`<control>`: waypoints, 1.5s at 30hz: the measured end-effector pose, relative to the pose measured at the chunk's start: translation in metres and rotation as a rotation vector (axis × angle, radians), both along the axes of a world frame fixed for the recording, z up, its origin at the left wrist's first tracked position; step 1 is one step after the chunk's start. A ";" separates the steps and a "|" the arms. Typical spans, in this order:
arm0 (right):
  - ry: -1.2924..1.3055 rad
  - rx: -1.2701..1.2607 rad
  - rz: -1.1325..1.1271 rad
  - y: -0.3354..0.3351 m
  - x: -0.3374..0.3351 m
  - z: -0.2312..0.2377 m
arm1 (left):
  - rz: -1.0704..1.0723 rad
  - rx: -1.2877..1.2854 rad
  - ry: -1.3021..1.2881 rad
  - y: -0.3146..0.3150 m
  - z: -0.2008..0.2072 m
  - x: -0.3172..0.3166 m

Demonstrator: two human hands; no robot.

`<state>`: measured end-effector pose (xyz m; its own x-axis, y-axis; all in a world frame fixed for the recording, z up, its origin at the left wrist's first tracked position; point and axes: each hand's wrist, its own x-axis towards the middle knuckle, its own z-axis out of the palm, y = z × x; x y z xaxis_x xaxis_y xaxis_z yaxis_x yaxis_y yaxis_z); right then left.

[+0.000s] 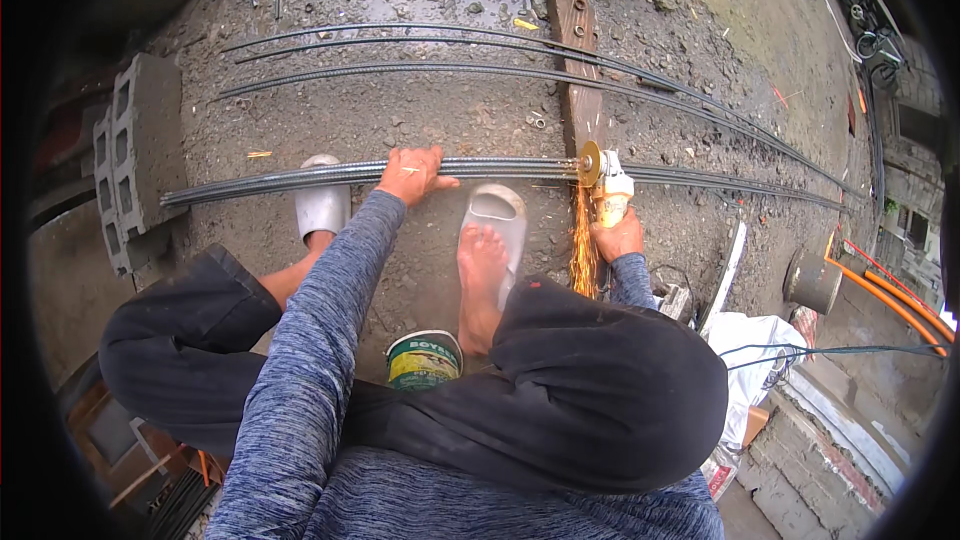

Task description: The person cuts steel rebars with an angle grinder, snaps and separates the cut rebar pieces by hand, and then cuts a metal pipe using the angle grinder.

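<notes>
A bundle of steel rebars (500,170) runs across in front of me, its left end by a grey hollow block and its middle over a wooden beam (583,110). My left hand (412,175) is closed over the bundle, left of the beam. In my right hand (618,236) is an angle grinder (612,195), gripped by its body. Its yellowish disc (589,163) meets the rebars beside the beam. Orange sparks (583,250) stream down from the disc toward me. The fingers of my right hand are partly hidden by the tool.
More loose rebars (400,68) lie farther out across the beam. Hollow blocks (140,155) stand at the left. A paint bucket (425,360) sits between my legs, near my slippered feet (492,240). At the right are a white sack (762,350), a dark cord (840,349) and orange conduits (885,302).
</notes>
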<state>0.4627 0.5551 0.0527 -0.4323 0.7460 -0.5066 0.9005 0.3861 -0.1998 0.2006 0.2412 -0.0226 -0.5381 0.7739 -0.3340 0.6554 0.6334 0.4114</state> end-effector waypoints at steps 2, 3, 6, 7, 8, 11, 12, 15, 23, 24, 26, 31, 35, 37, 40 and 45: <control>0.003 0.010 0.011 0.001 0.003 0.000 | -0.001 0.005 -0.009 0.001 0.000 -0.001; 0.005 0.020 0.021 0.001 0.006 0.000 | -0.001 0.006 -0.009 0.001 -0.001 -0.001; 0.059 0.045 0.006 -0.006 0.010 0.004 | -0.002 0.009 -0.006 0.002 0.001 -0.001; 0.058 0.045 0.005 -0.007 0.010 0.006 | -0.004 -0.007 -0.007 0.002 0.001 -0.001; 0.028 0.046 0.004 -0.009 0.009 0.009 | -0.007 -0.022 -0.008 0.002 0.001 -0.001; 0.008 0.032 0.000 -0.010 0.013 0.012 | -0.008 0.007 0.004 0.000 -0.002 -0.001; 0.019 0.015 -0.002 -0.011 0.015 0.012 | -0.008 0.007 0.005 0.000 -0.003 -0.002; -0.019 0.009 -0.014 -0.014 0.017 0.016 | -0.009 0.002 -0.003 0.002 -0.002 -0.002; 0.036 0.017 -0.024 -0.020 0.025 0.017 | -0.024 0.028 0.012 0.002 -0.003 -0.002; 0.018 0.008 -0.029 -0.021 0.023 0.018 | -0.023 0.025 0.011 0.001 -0.004 -0.002; -0.005 0.014 -0.037 -0.022 0.019 0.019 | -0.020 0.027 0.007 0.000 -0.004 -0.002; -0.061 0.018 -0.038 -0.018 0.008 0.019 | -0.011 0.021 0.013 0.001 -0.006 -0.002; -0.005 -0.007 -0.044 -0.008 0.003 0.011 | 0.003 0.054 0.036 0.001 -0.004 0.000; 0.004 -0.017 -0.040 -0.005 0.001 0.009 | 0.001 0.040 0.022 0.002 -0.004 -0.001; -0.009 0.011 -0.035 -0.007 -0.007 0.010 | 0.003 0.025 0.006 0.001 -0.002 -0.001; 0.022 0.021 -0.016 -0.004 -0.004 0.006 | 0.011 0.019 -0.003 0.001 -0.001 -0.002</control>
<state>0.4585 0.5512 0.0590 -0.4315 0.7631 -0.4811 0.9019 0.3764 -0.2119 0.1991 0.2417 -0.0231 -0.5454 0.7743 -0.3209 0.6473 0.6323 0.4256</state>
